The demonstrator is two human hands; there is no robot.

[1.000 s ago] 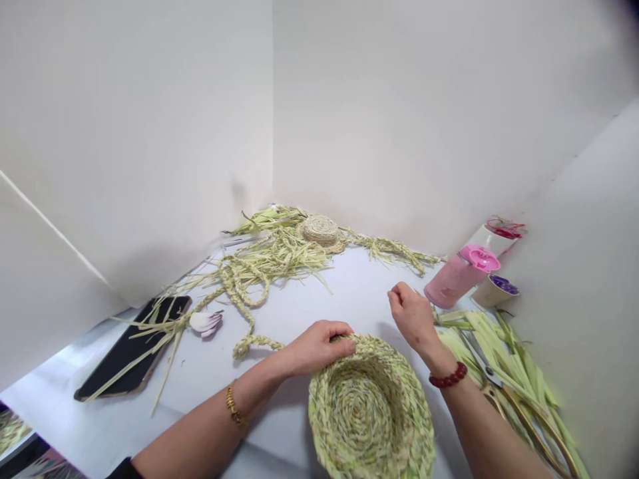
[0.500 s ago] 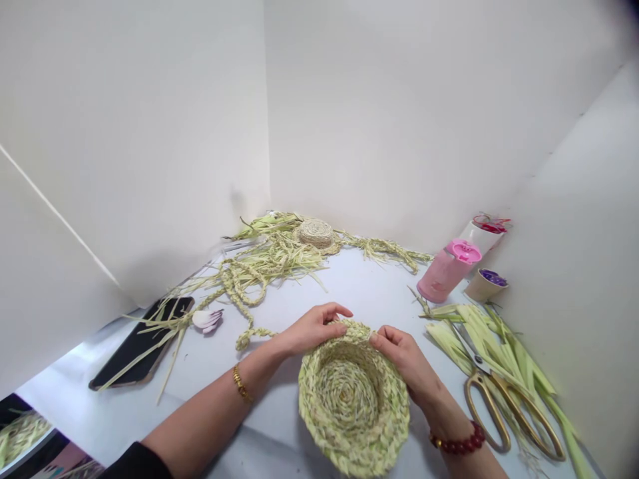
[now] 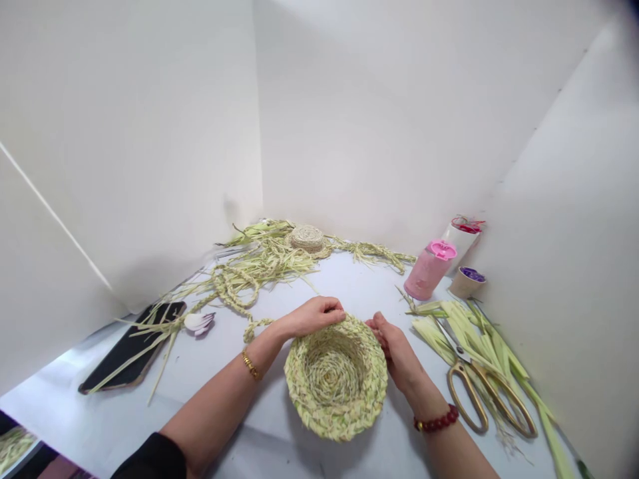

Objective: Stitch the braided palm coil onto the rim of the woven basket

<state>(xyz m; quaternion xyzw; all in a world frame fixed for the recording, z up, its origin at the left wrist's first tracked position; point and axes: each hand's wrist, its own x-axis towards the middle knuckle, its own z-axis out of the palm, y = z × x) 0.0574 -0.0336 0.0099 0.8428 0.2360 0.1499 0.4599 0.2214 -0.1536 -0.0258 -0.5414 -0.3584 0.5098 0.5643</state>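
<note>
A straw hat point(image 3: 333, 378) of coiled green-yellow braid lies upturned before me, its hollow facing up and its brim flaring out. At its far edge my left hand point(image 3: 315, 315) is closed, fingers curled over the brim. A loose braid point(image 3: 253, 328) runs out from behind my left forearm. My right hand point(image 3: 394, 347) is beside the upper right of the brim, thumb raised against curled fingers. What those fingers hold, if anything, is too small or hidden to make out.
To the right lie gold-handled scissors point(image 3: 464, 356) on pale husk leaves point(image 3: 499, 346). Behind them stand a pink bottle point(image 3: 428, 274), a white cup point(image 3: 462, 241) and a purple-filled cup point(image 3: 465, 285). A small finished hat point(image 3: 307, 238), straw strands point(image 3: 279, 263) and a phone point(image 3: 127, 356) lie farther off.
The hat has turned a little and sits slightly higher and left in view. My right hand has come off the top of the brim to its outer side; my left fingers have curled in.
</note>
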